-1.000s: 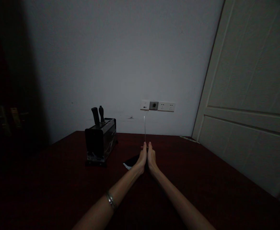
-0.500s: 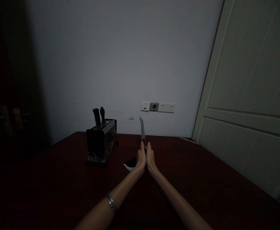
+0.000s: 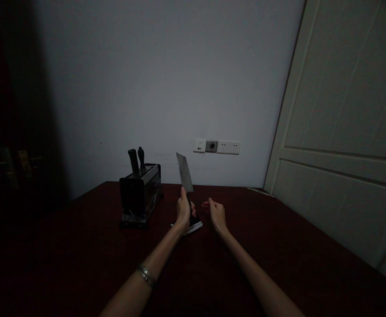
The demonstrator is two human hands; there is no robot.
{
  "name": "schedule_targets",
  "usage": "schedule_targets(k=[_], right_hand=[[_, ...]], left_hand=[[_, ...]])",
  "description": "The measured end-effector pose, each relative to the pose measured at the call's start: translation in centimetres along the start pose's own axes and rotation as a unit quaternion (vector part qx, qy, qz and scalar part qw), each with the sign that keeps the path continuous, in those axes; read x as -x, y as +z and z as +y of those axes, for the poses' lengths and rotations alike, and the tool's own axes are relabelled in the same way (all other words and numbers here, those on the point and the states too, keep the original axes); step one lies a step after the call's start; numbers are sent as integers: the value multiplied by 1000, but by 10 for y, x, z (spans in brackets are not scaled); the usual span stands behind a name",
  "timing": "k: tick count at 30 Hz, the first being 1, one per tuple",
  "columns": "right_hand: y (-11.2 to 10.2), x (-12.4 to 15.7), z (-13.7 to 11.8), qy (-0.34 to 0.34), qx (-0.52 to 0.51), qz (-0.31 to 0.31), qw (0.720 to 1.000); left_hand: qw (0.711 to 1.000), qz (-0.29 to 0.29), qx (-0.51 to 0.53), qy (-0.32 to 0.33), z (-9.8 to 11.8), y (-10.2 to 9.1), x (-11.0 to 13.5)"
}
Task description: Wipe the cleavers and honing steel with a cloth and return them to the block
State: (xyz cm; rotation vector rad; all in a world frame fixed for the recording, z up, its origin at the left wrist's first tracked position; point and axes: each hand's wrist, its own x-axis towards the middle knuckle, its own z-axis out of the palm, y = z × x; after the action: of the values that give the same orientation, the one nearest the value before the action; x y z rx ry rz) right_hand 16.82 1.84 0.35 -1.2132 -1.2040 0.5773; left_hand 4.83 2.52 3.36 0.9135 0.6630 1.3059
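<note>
My left hand (image 3: 183,209) is wrapped round the dark handle of a cleaver (image 3: 184,172), thumb up along it. The cleaver's wide metal blade points up and leans a little to the left. My right hand (image 3: 217,214) is apart from it, to the right, holding nothing; its fingers are partly stretched toward the knife. Below and behind my left hand lies a dark, flat piece with a white edge (image 3: 194,228), perhaps a folded cloth, partly hidden by the hand.
A black knife block (image 3: 136,196) with two dark handles (image 3: 137,160) sticking out stands left on the dark red table (image 3: 246,264). Behind is a pale wall with sockets (image 3: 228,147). A white panelled door (image 3: 341,176) borders the right side.
My hands have come apart: the right moved right and let go of the cleaver. The left moved slightly left with it, turning the blade so its broad face shows.
</note>
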Motion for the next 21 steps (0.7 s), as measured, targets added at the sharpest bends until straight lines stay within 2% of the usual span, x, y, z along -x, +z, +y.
schedule_targets(k=[3, 4, 8, 12, 15, 21], right_hand=[[-8, 0, 11, -47, 64, -44, 996], [-7, 1, 15, -60, 81, -66, 993], [6, 9, 29, -104, 128, -154, 974], [14, 14, 35, -128, 153, -225, 954], [12, 12, 35, -126, 158, -241, 949], [8, 8, 30, -81, 136, -218, 963]], left_hand=[[998, 40, 16, 46, 11, -6, 0], [998, 35, 22, 40, 14, -8, -1], [999, -4, 43, -1, 19, -17, -3], [994, -71, 74, -46, 21, -25, -5], [987, -116, 91, -69, 21, -27, -4], [964, -185, 160, -102, 20, -30, -4]])
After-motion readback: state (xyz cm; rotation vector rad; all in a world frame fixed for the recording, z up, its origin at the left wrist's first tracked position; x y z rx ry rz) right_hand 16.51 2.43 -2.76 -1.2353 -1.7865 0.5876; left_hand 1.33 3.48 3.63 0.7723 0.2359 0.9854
